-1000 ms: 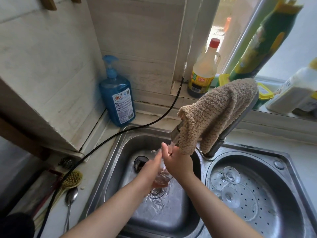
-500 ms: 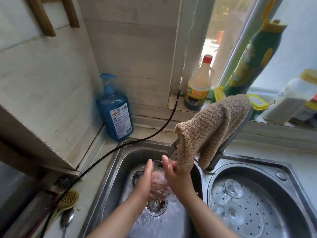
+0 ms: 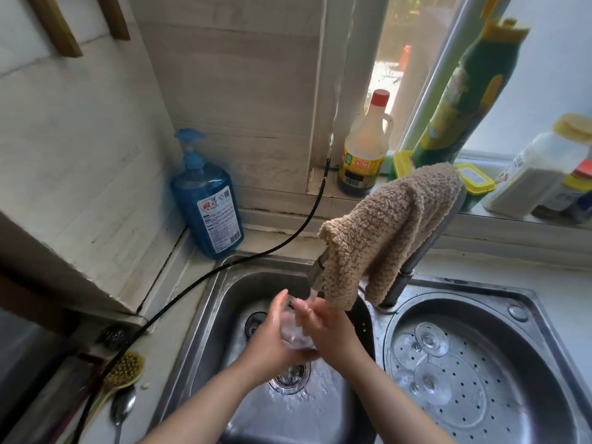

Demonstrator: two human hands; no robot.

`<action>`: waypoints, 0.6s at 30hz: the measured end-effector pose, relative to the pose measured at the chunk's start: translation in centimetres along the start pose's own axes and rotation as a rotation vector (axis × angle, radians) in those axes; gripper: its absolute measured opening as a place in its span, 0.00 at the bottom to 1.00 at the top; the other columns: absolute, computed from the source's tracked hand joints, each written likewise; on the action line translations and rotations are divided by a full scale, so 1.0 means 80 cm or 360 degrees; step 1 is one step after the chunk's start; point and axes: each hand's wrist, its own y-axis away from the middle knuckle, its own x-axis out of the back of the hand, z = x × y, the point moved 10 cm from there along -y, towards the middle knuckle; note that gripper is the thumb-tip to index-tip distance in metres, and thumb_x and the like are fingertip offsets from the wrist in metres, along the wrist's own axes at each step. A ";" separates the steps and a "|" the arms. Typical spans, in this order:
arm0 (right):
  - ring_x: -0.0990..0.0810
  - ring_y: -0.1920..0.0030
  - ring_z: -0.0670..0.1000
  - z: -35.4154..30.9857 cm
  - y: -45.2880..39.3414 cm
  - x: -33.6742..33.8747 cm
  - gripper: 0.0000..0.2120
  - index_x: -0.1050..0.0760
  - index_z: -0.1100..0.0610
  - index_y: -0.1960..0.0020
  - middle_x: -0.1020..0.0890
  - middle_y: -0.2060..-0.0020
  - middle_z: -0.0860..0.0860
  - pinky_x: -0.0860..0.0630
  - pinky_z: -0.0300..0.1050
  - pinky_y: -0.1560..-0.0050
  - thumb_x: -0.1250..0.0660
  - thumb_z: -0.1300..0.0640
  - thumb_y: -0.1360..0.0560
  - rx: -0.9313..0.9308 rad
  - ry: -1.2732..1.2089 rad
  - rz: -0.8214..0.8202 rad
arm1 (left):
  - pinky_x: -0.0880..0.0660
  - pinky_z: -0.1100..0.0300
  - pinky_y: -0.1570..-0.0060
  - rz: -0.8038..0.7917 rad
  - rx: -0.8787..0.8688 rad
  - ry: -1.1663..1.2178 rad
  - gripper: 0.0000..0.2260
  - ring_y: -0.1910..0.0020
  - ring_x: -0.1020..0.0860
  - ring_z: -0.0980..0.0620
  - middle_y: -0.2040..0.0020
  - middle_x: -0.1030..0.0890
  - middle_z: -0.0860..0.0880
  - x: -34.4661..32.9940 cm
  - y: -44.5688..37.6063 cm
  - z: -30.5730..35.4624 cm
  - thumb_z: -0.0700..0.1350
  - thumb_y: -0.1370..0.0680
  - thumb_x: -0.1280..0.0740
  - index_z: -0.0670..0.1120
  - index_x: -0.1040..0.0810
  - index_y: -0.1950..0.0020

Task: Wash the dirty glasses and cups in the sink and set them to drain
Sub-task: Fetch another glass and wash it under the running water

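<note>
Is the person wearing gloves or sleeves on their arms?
No gloves and no sleeves in view. The left hand and right hand are bare, and both forearms are uncovered down to the picture's edge. No watch or bracelet shows.

pale counter (image 3: 166,344) bears soap bottle (image 3: 207,200), brush (image 3: 123,371), spoon (image 3: 121,408).
</note>
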 end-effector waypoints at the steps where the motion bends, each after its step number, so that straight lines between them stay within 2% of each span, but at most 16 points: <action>1: 0.19 0.59 0.41 -0.013 0.008 -0.001 0.07 0.22 0.44 0.58 0.19 0.62 0.44 0.22 0.39 0.53 0.36 0.47 0.23 0.0090 -0.0039 -0.0056 | 0.23 0.59 0.44 0.0090 -0.0044 -0.0011 0.52 0.43 0.24 0.63 0.33 0.28 0.56 0.008 -0.003 0.005 0.40 0.37 0.19 0.57 0.49 0.24; 3: 0.22 0.47 0.37 -0.025 0.024 0.011 0.03 0.20 0.43 0.54 0.20 0.52 0.40 0.29 0.29 0.46 0.32 0.50 0.25 0.0224 -0.0166 0.0008 | 0.27 0.67 0.44 0.0225 -0.0157 -0.0164 0.47 0.40 0.27 0.64 0.34 0.29 0.59 0.019 -0.004 0.020 0.40 0.37 0.19 0.62 0.44 0.30; 5: 0.28 0.40 0.35 -0.029 0.038 0.020 0.04 0.21 0.36 0.54 0.25 0.45 0.38 0.35 0.25 0.42 0.33 0.45 0.27 0.0305 -0.0106 0.0069 | 0.33 0.77 0.46 0.0311 -0.0298 -0.0333 0.44 0.41 0.31 0.73 0.39 0.31 0.65 0.021 -0.001 0.033 0.41 0.38 0.20 0.66 0.43 0.35; 6: 0.29 0.40 0.35 -0.027 0.043 0.020 0.05 0.22 0.34 0.53 0.27 0.43 0.39 0.35 0.26 0.42 0.35 0.42 0.28 0.0326 -0.0028 0.0074 | 0.34 0.76 0.46 0.0329 -0.0354 -0.0410 0.43 0.43 0.32 0.74 0.41 0.31 0.66 0.018 0.002 0.038 0.42 0.38 0.20 0.67 0.44 0.37; 7: 0.28 0.40 0.36 -0.022 0.048 0.020 0.07 0.22 0.36 0.52 0.27 0.42 0.39 0.34 0.27 0.42 0.36 0.41 0.28 0.0338 0.0001 0.0074 | 0.33 0.74 0.45 0.0346 -0.0384 -0.0450 0.43 0.43 0.31 0.71 0.42 0.31 0.66 0.015 0.003 0.040 0.43 0.38 0.20 0.69 0.44 0.38; 8: 0.28 0.40 0.37 -0.021 0.051 0.020 0.08 0.22 0.38 0.50 0.28 0.41 0.40 0.32 0.28 0.43 0.36 0.42 0.28 0.0351 0.0018 0.0076 | 0.32 0.71 0.45 0.0365 -0.0414 -0.0457 0.42 0.43 0.29 0.67 0.42 0.30 0.66 0.012 0.004 0.040 0.44 0.38 0.20 0.69 0.43 0.39; 10: 0.28 0.39 0.37 -0.025 0.055 0.025 0.10 0.22 0.41 0.47 0.29 0.39 0.40 0.32 0.29 0.42 0.34 0.44 0.28 0.0354 -0.0030 0.0114 | 0.31 0.74 0.48 0.0386 -0.0459 -0.0366 0.41 0.44 0.26 0.63 0.44 0.29 0.69 0.008 0.006 0.041 0.44 0.38 0.20 0.69 0.42 0.40; 11: 0.29 0.38 0.37 -0.026 0.056 0.030 0.12 0.22 0.41 0.45 0.30 0.38 0.40 0.33 0.28 0.41 0.31 0.47 0.28 0.0368 -0.0061 0.0162 | 0.29 0.73 0.49 0.0380 -0.0459 -0.0283 0.42 0.44 0.24 0.62 0.45 0.27 0.68 0.007 0.007 0.041 0.45 0.39 0.20 0.70 0.42 0.38; 13: 0.32 0.34 0.39 -0.025 0.059 0.043 0.19 0.23 0.44 0.40 0.31 0.36 0.44 0.35 0.30 0.37 0.27 0.51 0.31 0.0400 -0.0078 0.0304 | 0.25 0.64 0.48 0.0385 -0.0455 -0.0111 0.47 0.45 0.21 0.59 0.44 0.23 0.62 0.009 0.005 0.035 0.51 0.42 0.19 0.73 0.46 0.34; 14: 0.33 0.32 0.41 -0.016 0.060 0.044 0.26 0.26 0.47 0.36 0.32 0.34 0.46 0.34 0.34 0.35 0.25 0.50 0.32 0.0344 -0.0155 0.0346 | 0.24 0.61 0.47 0.0391 -0.0462 -0.0030 0.49 0.46 0.20 0.58 0.44 0.22 0.58 0.010 0.006 0.034 0.54 0.43 0.19 0.74 0.47 0.34; 16: 0.28 0.33 0.47 0.018 0.057 0.036 0.40 0.34 0.50 0.30 0.29 0.33 0.49 0.26 0.43 0.37 0.21 0.45 0.38 -0.0014 -0.0612 0.0305 | 0.23 0.61 0.47 0.0401 -0.0469 0.0083 0.49 0.46 0.20 0.59 0.43 0.21 0.55 0.012 0.008 0.034 0.52 0.44 0.19 0.71 0.45 0.33; 17: 0.25 0.36 0.48 0.027 0.056 0.024 0.42 0.34 0.52 0.31 0.25 0.36 0.49 0.24 0.45 0.40 0.20 0.46 0.40 -0.0152 -0.0844 0.0213 | 0.23 0.61 0.47 0.0405 -0.0458 0.0121 0.48 0.46 0.20 0.60 0.43 0.21 0.55 0.012 0.009 0.032 0.51 0.43 0.19 0.68 0.43 0.32; 18: 0.22 0.39 0.48 0.029 0.054 0.013 0.37 0.31 0.53 0.34 0.20 0.40 0.49 0.23 0.45 0.42 0.20 0.50 0.38 -0.0242 -0.1007 0.0115 | 0.23 0.62 0.48 0.0400 -0.0433 0.0160 0.47 0.47 0.19 0.60 0.44 0.20 0.55 0.010 0.010 0.030 0.48 0.43 0.19 0.64 0.42 0.32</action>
